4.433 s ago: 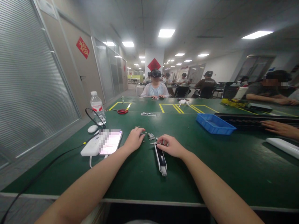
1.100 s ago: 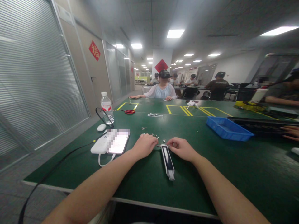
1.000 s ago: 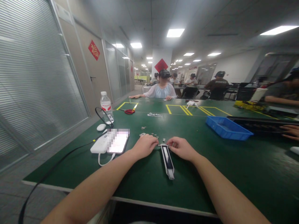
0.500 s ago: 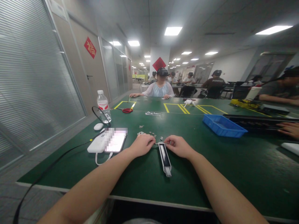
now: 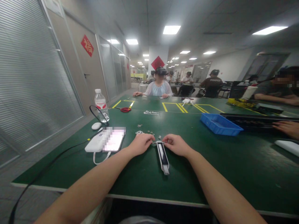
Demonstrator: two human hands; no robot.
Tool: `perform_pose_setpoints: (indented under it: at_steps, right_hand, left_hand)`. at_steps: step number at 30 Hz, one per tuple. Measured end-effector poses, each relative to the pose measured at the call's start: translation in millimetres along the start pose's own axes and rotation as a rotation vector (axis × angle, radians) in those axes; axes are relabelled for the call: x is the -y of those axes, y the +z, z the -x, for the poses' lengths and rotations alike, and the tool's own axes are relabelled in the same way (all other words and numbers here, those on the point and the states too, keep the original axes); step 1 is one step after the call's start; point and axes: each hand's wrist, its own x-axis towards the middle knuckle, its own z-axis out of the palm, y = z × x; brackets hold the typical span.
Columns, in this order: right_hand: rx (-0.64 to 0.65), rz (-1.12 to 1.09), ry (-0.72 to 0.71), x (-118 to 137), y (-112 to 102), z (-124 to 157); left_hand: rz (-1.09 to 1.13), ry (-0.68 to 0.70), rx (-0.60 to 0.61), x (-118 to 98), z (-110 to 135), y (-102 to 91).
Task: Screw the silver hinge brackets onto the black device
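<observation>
A long, narrow white-framed device (image 5: 163, 157) with a dark top face and a clear tip lies on the green table between my hands. At its far end, my left hand (image 5: 142, 145) pinches a thin metal piece (image 5: 154, 143) with thumb and forefinger. My right hand (image 5: 177, 144) is curled on the opposite side, fingertips pressed together against that same end. Whatever the right fingertips hold is too small to make out. Several small metal rings (image 5: 159, 137) lie just beyond the device, and flat metal parts (image 5: 139, 133) sit beyond my left hand.
Left of my arms are a phone (image 5: 116, 140), a white power bank (image 5: 94, 144) with cables and a water bottle (image 5: 102, 105). Red-handled scissors (image 5: 125, 109) lie farther off. To the right stands a blue tray (image 5: 220, 124). A person (image 5: 158, 87) sits opposite; another person's hand (image 5: 286, 128) is at right.
The view has shifted slightly. My hands keep nearly the same pose around the device's far end. Across the table, the other person's hand on the left has drawn inward a little.
</observation>
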Motion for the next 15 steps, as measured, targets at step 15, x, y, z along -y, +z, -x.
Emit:
perform_pose_setpoints:
  at_steps: [15]
  right_hand:
    - [0.022, -0.006, 0.022, 3.0, -1.0, 0.7]
  left_hand:
    - [0.027, -0.012, -0.019, -6.9, 1.8, -5.4]
